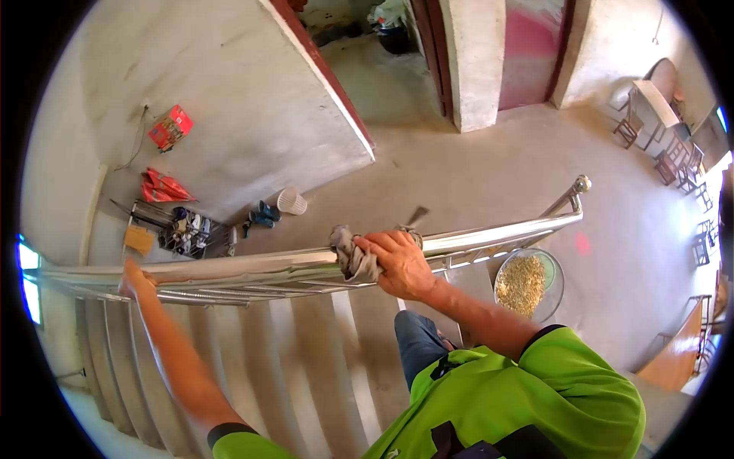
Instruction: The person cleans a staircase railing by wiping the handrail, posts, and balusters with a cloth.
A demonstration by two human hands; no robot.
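Note:
A shiny metal stair railing (229, 268) runs across in front of me, with a thick round handrail on top. My right hand (399, 260) is closed over a crumpled grey-brown rag (355, 256) and presses it on the handrail near the middle. Part of the rag sticks out past the fingers on both sides. Further left, my left hand (138, 280) grips the railing at its far end; its fingers are partly hidden.
Stairs (267, 344) descend beneath me. A round tray of yellowish grains (522, 284) sits to the right. Beyond the railing are a white basket (291, 201), a shoe rack (191, 233) and a red box (170, 128). Wooden chairs (628, 128) stand far right.

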